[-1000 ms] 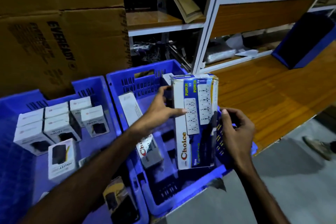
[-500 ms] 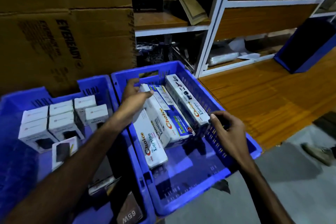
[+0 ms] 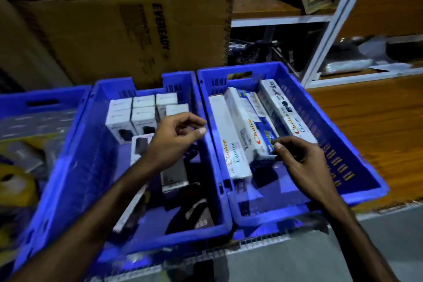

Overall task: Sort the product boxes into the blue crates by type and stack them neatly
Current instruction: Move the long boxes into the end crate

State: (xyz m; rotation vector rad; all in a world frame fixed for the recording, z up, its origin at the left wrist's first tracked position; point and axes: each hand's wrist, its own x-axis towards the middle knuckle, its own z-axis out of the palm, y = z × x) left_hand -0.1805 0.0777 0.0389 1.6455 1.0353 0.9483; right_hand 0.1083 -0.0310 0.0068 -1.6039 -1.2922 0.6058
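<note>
Over the crates: sorting in progress
Left hand (image 3: pixel 177 136): empty, fingers loosely curled, now drawn back above the middle blue plastic crate (image 3: pixel 146 239)
Right hand (image 3: pixel 297 162): fingertips on the long white "Choice" cardboard boxes (image 3: pixel 246 137)
Change: large box, upright a second ago, now lies among them in the right blue crate (image 3: pixel 357 165)
Meaning: one more sorted

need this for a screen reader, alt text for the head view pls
Two bare hands hover empty over two blue crates: the left hand above small white boxes, the right hand at long Choice boxes lined up in the right crate.
</note>
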